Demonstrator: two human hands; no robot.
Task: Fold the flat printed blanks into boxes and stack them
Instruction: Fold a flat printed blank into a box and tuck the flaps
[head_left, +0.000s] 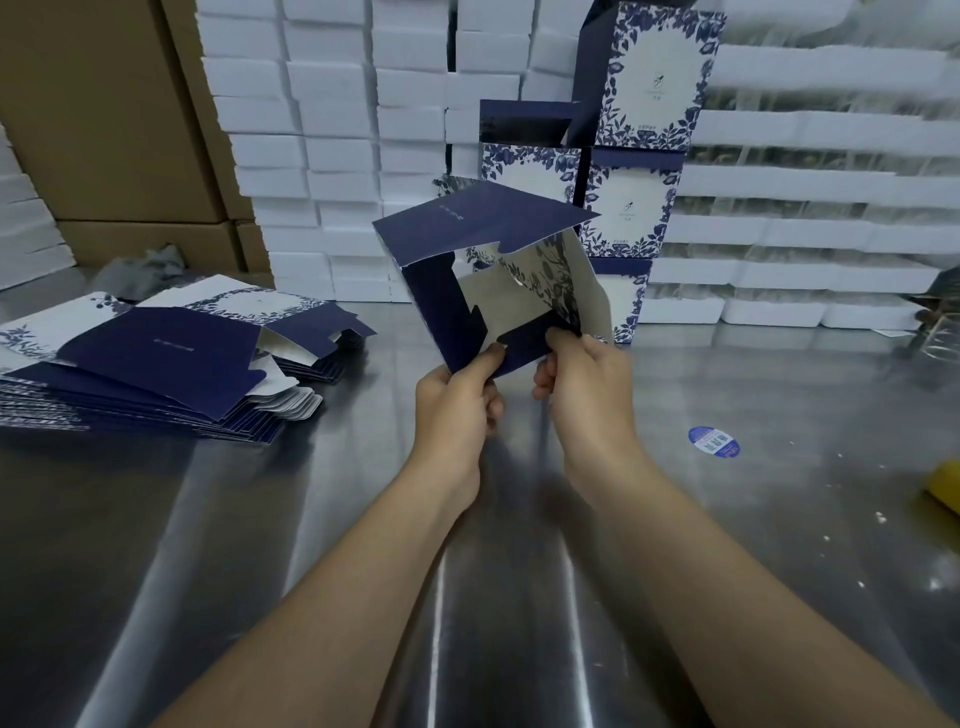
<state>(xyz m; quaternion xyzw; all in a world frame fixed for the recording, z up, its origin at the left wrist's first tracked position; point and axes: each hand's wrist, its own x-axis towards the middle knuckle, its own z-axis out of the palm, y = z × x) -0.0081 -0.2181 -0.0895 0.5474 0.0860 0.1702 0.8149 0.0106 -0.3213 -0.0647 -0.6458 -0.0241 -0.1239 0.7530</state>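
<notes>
Both forearms reach out over the steel bench (727, 519). Left hand (457, 400) and right hand (587, 384) pinch the half-formed box (467, 249) by its near bottom flaps, held above mid-bench, long axis tilting away. Flat blanks (156, 358) near left edge; finished stack (634, 182) behind.

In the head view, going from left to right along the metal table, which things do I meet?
pile of flat blanks → half-folded box held by left hand and right hand → round blue sticker → yellow object
</notes>
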